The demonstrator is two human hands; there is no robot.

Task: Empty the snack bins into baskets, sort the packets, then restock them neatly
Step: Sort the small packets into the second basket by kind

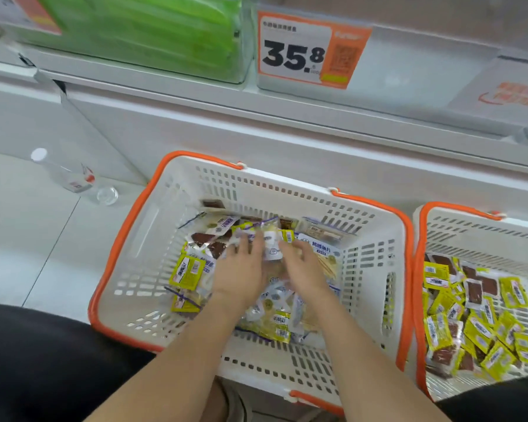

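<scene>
A white basket with orange rim [125,239] stands on the floor in front of me, holding mixed snack packets [269,318]: yellow ones, white-and-blue ones and some showing brown meat. Both hands are down inside it. My left hand [241,266] lies palm down over the pile, fingers spread among the packets. My right hand [302,266] is beside it, fingers reaching into the white packets near a larger white-and-blue bag [317,248]. Motion blur hides whether either hand holds a packet. A second basket [421,239] at the right holds mostly yellow packets [476,324].
A white shelf unit [287,123] runs behind the baskets, with a clear bin of green packs [153,35] and an orange price tag [308,50] reading 35.8. A clear plastic bottle [70,175] lies on the floor tiles at left. My dark-clothed knees frame the bottom corners.
</scene>
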